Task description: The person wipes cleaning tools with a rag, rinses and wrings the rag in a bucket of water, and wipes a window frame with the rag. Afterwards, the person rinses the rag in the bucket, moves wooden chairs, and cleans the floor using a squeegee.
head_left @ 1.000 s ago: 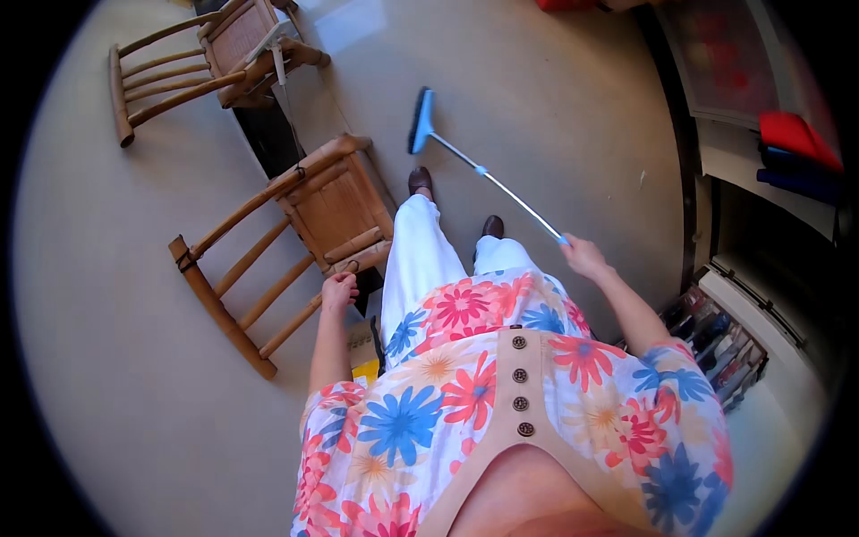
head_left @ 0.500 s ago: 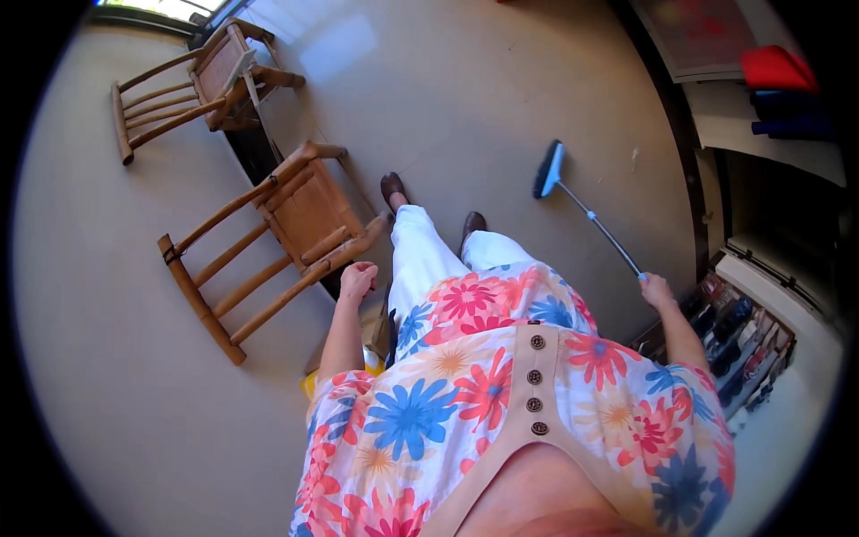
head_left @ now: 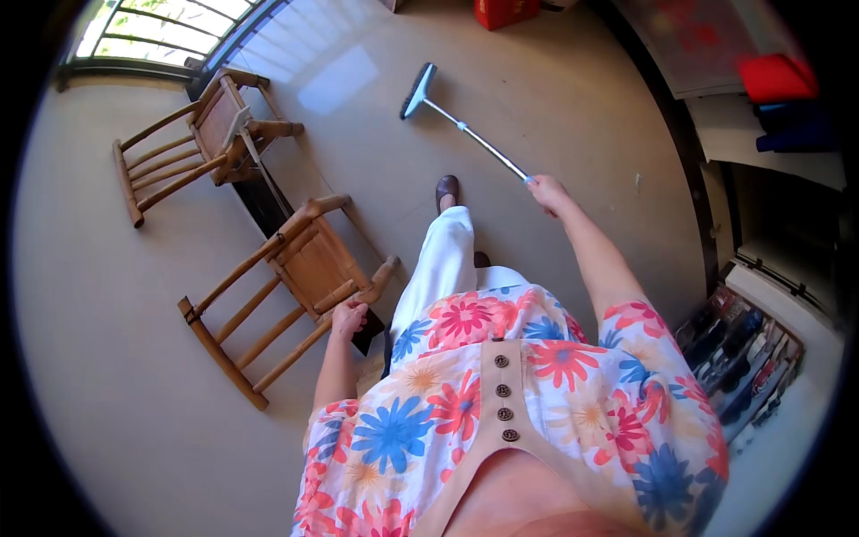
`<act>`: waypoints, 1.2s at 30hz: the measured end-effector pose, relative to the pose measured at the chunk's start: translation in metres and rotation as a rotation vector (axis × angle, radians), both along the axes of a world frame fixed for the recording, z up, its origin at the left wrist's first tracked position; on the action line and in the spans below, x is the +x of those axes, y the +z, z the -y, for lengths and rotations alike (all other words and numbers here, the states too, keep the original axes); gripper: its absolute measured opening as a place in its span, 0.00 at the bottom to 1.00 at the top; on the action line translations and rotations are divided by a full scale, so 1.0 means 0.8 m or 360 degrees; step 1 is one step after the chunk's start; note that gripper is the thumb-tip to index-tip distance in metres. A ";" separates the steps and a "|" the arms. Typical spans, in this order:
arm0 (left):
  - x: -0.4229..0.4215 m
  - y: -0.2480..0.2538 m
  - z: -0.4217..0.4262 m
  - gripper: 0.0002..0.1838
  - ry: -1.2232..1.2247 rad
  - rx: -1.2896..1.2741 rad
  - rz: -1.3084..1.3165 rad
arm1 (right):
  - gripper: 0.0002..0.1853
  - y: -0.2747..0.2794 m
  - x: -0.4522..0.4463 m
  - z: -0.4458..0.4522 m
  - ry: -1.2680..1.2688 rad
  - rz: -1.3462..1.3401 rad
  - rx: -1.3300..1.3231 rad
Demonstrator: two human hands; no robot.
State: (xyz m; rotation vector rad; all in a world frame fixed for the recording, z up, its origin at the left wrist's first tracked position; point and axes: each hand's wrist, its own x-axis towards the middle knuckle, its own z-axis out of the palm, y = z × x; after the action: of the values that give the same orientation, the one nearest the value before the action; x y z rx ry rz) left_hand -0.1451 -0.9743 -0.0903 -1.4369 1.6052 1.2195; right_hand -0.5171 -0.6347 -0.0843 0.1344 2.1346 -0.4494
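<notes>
My right hand [head_left: 548,195] is closed around the end of the handle of a broom [head_left: 490,148]. The broom's pale blue head with dark bristles [head_left: 417,90] points forward, over the tiled floor. At my left side, my left hand [head_left: 349,318] is loosely curled, and no object shows in it. Just beside that hand stands the nearer bamboo chair [head_left: 313,264]; whether they touch I cannot tell.
A second bamboo chair [head_left: 215,130] stands farther ahead by the left wall, below a barred window [head_left: 161,31]. A red box [head_left: 506,12] lies at the far end. On the right are a shelf with red cloth [head_left: 777,75] and a rack of shoes [head_left: 743,345].
My right arm has stretched forward, and the broom has swung ahead and to the left. I have stepped forward, and the left hand now overlaps the nearer chair's edge.
</notes>
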 end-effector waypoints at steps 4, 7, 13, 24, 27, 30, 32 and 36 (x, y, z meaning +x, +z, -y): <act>-0.060 0.005 0.039 0.15 0.0130 0.0026 -0.0012 | 0.14 -0.009 -0.061 -0.015 -0.0272 0.0104 0.0048; -0.110 0.008 0.054 0.14 0.0188 0.0043 -0.0049 | 0.14 0.003 -0.038 -0.114 -0.0529 0.0150 0.0092; -0.186 0.011 0.046 0.12 0.0150 0.0118 -0.0102 | 0.13 0.113 0.046 -0.245 -0.0845 0.0220 0.0437; -0.229 0.031 -0.050 0.12 0.0088 0.0034 -0.0121 | 0.15 0.055 0.013 -0.217 0.0396 0.0022 0.0312; -0.224 0.029 -0.081 0.12 0.0106 0.0018 -0.0165 | 0.14 0.053 0.018 -0.308 0.0364 0.0063 0.0424; -0.216 0.013 -0.127 0.12 0.0058 0.0035 -0.0160 | 0.14 0.076 0.058 -0.448 0.0162 0.0017 0.0508; -0.227 0.011 -0.159 0.13 -0.0049 -0.0002 -0.0119 | 0.13 0.081 0.080 -0.530 0.0131 -0.0031 0.0565; -0.268 0.020 -0.212 0.15 -0.0217 0.0063 -0.0103 | 0.13 0.149 0.060 -0.558 -0.0011 -0.0132 0.0661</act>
State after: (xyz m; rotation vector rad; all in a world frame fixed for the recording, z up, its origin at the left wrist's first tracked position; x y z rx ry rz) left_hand -0.3592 -0.8044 -0.0741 -1.2533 1.6837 1.2227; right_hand -0.4691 -0.1881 0.0352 0.3629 2.2851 -0.0091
